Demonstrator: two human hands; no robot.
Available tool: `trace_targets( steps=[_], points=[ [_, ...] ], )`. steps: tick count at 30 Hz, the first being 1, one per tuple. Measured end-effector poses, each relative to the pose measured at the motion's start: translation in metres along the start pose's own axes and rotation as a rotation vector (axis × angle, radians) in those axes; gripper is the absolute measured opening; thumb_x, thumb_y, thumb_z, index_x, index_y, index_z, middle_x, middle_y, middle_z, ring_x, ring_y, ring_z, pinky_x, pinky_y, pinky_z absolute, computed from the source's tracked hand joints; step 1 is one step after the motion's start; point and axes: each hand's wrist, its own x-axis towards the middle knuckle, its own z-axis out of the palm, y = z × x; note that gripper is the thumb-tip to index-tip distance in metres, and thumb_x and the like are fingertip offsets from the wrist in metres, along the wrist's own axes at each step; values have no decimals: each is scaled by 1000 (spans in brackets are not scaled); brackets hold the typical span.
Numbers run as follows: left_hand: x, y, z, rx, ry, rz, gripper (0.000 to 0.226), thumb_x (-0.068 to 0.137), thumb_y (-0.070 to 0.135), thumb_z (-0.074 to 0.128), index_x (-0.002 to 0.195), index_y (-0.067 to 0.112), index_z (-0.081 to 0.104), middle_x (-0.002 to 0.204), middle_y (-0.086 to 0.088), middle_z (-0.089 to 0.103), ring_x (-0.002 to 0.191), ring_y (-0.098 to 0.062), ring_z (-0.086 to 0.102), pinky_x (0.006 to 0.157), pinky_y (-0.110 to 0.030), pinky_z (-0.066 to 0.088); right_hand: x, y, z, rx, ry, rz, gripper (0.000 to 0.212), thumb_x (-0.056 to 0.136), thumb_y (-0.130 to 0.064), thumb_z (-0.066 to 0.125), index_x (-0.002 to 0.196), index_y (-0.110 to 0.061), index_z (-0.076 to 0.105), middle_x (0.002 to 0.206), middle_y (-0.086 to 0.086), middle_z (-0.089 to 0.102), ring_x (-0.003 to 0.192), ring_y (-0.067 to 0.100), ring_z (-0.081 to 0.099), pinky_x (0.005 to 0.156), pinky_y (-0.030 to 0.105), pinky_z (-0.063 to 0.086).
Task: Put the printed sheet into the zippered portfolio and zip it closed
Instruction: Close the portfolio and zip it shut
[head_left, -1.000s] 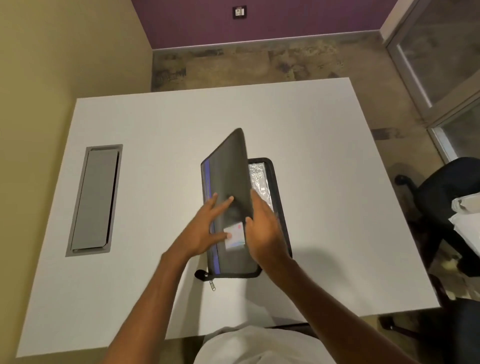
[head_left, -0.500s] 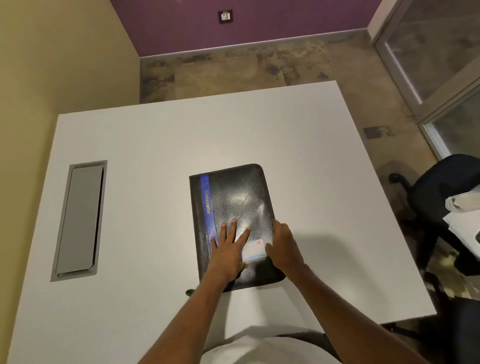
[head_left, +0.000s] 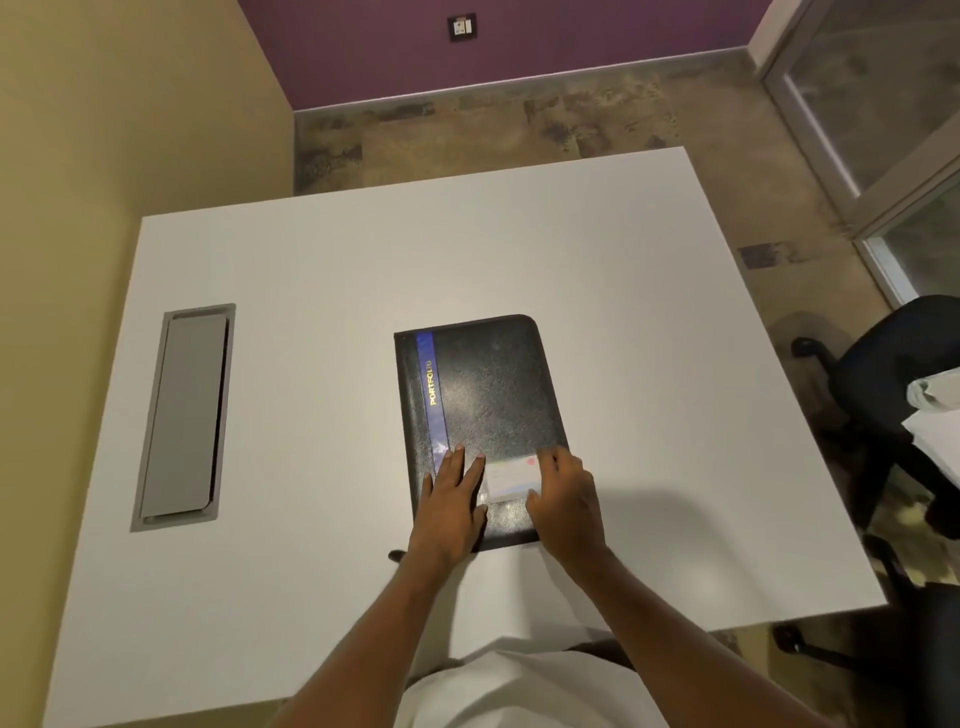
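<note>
The black zippered portfolio (head_left: 485, 400) lies flat on the white table (head_left: 311, 270), cover folded shut, with a blue stripe and gold lettering along its left side. A pale card label (head_left: 508, 477) shows on its near part. My left hand (head_left: 451, 501) rests flat on the near left of the cover, fingers spread. Resting on the cover's near right corner is my right hand (head_left: 565, 499), fingers slightly curled, nothing in it. The zipper pull (head_left: 396, 556) pokes out at the near left corner. The printed sheet is out of sight.
A grey cable-hatch lid (head_left: 184, 415) is set into the table at the left. A black office chair (head_left: 893, 384) with white papers (head_left: 935, 415) stands off the table's right edge. A yellow wall runs along the left side.
The raised cover came down and the portfolio now lies folded shut. Both hands went from holding the cover to resting flat on its near end; little has shifted in the last half second.
</note>
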Motion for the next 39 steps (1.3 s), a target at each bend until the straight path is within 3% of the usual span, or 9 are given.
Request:
trace_targets(
  steps=[3,7,12,18,22,28,31,35,39],
  points=[
    [-30,-15,4,-81,42,-40,73,100,22,58,165,23,24,174,-6,11,161,-26,12,127,-50,19,-23,-13,9,107,66,-83,33,74,-1,75,107,0,71,99,18,69,90,39,66,76,47,58],
    [-70,-34,10,-263,197,-147,64,91,10,63,153,14,47,160,-8,42,144,-29,41,117,-41,38,-51,-31,28,182,-23,-143,2,85,-4,66,84,-3,67,83,15,67,82,39,65,71,45,53],
    [-98,-47,21,-307,195,-345,26,96,18,60,121,18,63,121,-2,65,114,-28,58,89,-45,53,-73,-48,57,192,-238,-27,17,96,-25,56,97,-14,68,102,3,71,100,26,65,85,35,46],
    [-102,-54,23,-310,202,-457,14,94,27,69,104,18,72,96,0,75,91,-27,69,79,-41,55,-80,-69,85,385,-330,191,29,92,-32,64,116,-19,75,117,2,77,111,26,68,91,32,49],
    [-100,-55,27,-379,183,-472,15,94,26,67,97,15,77,91,-3,78,86,-27,71,74,-35,56,-86,-82,100,536,-313,235,27,89,-24,72,113,-16,79,112,3,79,105,25,72,88,33,54],
    [-101,-63,32,-585,158,-489,18,93,13,67,79,10,78,72,-1,72,69,-19,65,59,-23,43,-92,-94,113,607,-271,278,9,85,-19,74,84,-11,78,87,6,79,86,29,71,75,37,54],
    [-103,-66,29,-625,148,-448,13,91,17,75,80,10,80,71,-3,74,66,-18,62,65,-30,46,-91,-94,112,571,-259,310,14,88,-22,71,78,-14,76,83,4,78,82,31,70,72,37,53],
    [-109,-68,22,-470,146,-373,10,92,18,72,87,19,81,81,-1,79,77,-21,71,73,-35,54,-91,-99,108,404,-224,322,16,87,-29,65,81,-15,67,86,2,73,86,32,68,74,36,51],
    [-109,-63,16,-168,119,-300,16,91,22,62,85,19,76,79,-4,76,78,-28,68,72,-35,49,-94,-104,109,215,-155,266,19,96,-30,55,94,-13,65,101,6,68,96,32,68,77,37,49]
  ],
)
